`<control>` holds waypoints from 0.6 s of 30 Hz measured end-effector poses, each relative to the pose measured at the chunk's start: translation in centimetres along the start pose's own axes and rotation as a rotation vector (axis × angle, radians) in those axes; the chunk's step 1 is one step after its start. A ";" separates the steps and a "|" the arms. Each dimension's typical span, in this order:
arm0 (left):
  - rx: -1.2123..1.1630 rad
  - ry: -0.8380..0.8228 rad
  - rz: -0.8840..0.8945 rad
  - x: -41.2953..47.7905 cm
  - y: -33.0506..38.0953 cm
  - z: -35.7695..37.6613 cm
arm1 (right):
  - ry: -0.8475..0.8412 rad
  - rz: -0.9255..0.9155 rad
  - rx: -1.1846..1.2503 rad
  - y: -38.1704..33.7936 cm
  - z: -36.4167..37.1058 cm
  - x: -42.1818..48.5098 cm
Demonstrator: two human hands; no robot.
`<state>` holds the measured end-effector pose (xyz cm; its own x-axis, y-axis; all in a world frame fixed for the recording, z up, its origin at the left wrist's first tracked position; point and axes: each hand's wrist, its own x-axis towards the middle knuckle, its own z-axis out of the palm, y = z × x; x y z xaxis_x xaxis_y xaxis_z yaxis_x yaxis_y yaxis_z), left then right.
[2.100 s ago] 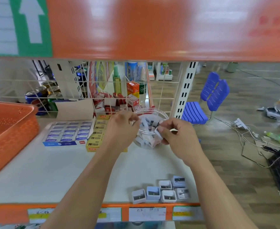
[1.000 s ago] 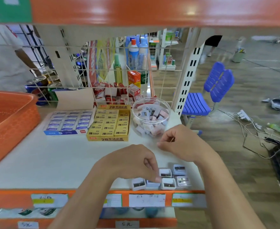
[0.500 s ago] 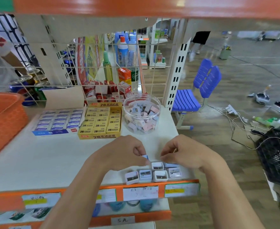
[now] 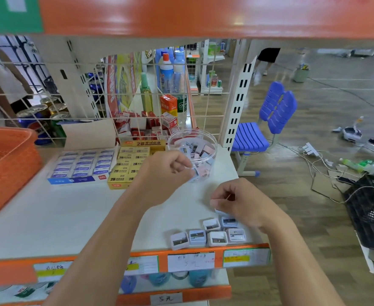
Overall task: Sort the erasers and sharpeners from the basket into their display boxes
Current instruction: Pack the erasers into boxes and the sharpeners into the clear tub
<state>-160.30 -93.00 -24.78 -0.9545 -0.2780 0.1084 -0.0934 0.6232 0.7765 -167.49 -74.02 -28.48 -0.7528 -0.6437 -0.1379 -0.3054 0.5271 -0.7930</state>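
My left hand is raised beside the clear round jar of sharpeners and pinches a small pale-blue sharpener against the jar's wall. Lower down, my right hand has its fingers curled round a white sharpener, of which only an edge shows. Several loose sharpeners lie in a cluster at the shelf's front edge. Behind my left hand stand a blue-and-white eraser box and a yellow 2B eraser box. The orange basket sits at the far left.
A wire grid backs the white shelf, with cans, bottles and red cartons behind it. An orange shelf edge hangs overhead. On the floor to the right are a blue chair, cables and a black crate.
My left hand has risen from the loose sharpeners at the shelf front to the jar, carrying one sharpener. My right hand has stayed low over the cluster.
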 end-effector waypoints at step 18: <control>0.207 0.119 0.022 4.3 1.4 0.4 | 0.439 -0.060 0.283 -1.7 -1.1 1.4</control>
<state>-164.68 -93.04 -23.49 -0.9178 -0.3393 0.2060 -0.1408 0.7634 0.6304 -168.66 -75.17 -26.71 -0.9309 -0.3431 0.1256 -0.2312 0.2870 -0.9296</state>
